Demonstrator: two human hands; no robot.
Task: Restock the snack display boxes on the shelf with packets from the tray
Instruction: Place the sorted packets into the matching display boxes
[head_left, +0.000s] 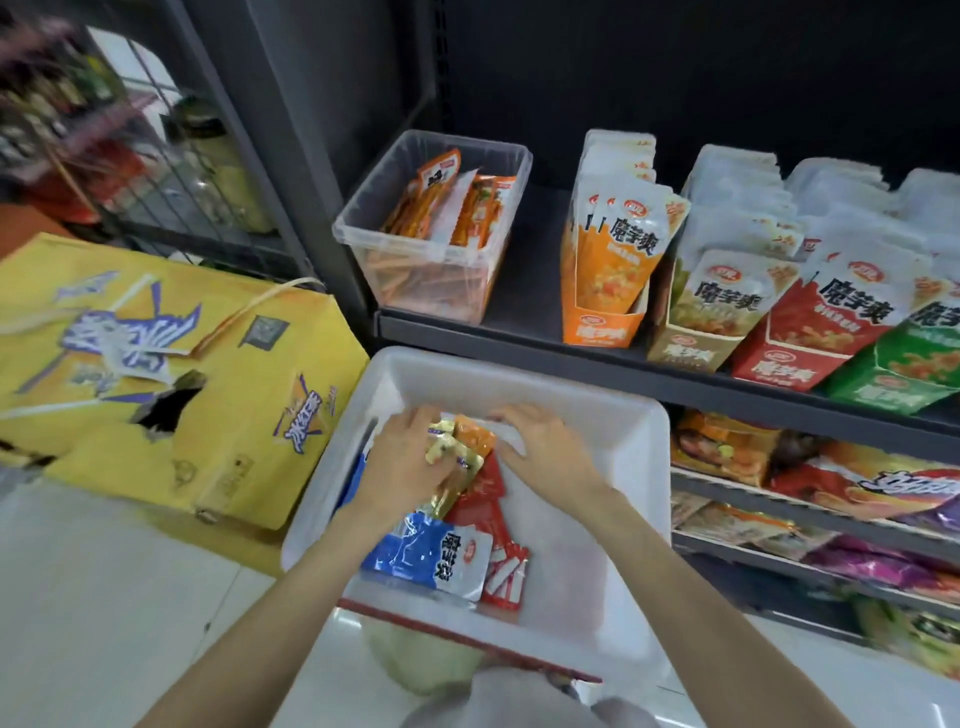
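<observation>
A white tray (618, 426) sits below the shelf edge and holds loose snack packets. My left hand (402, 467) reaches into it and grips a few small gold and orange packets (457, 439). My right hand (545, 449) lies beside them with fingers spread flat over white packets at the tray's far side. A blue packet (431, 553) and red packets (485, 512) lie nearer me in the tray. On the shelf stand the display boxes: orange (602, 322), beige (691, 353), red (779, 366) and green (893, 384), all filled with upright packets.
A clear plastic bin (431, 270) with orange stick packets sits at the shelf's left end. A torn yellow carton (171, 384) stands on the floor to the left. Lower shelves (810, 514) on the right carry more snack bags. A dark shelf post (332, 218) rises between carton and bin.
</observation>
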